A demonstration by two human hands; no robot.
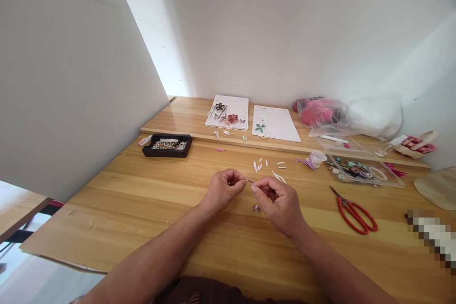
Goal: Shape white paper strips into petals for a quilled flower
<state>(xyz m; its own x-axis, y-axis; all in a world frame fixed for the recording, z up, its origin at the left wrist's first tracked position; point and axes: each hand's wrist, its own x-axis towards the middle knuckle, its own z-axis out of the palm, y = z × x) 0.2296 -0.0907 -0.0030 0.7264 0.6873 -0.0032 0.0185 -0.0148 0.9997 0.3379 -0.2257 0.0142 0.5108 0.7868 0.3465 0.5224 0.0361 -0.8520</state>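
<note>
My left hand [223,189] and my right hand [279,201] are raised over the middle of the wooden table, fingertips pinched and nearly touching. Between them runs a thin dark piece [250,181], one end in each pinch; it is too small to make out fully. Just below, a small purplish bundle [256,208] lies on the wood beside my right hand. White leaf-shaped pieces [259,166] are scattered beyond the hands, with a larger white piece [279,176] right behind my right hand.
Red-handled pliers [354,212] lie at the right, below a clear tray [366,171] of spools. A black tray [166,146] stands at the left. Paper sheets [276,121] and plastic bags [320,111] rest on the raised back ledge. A small white cup [317,158] stands right of centre.
</note>
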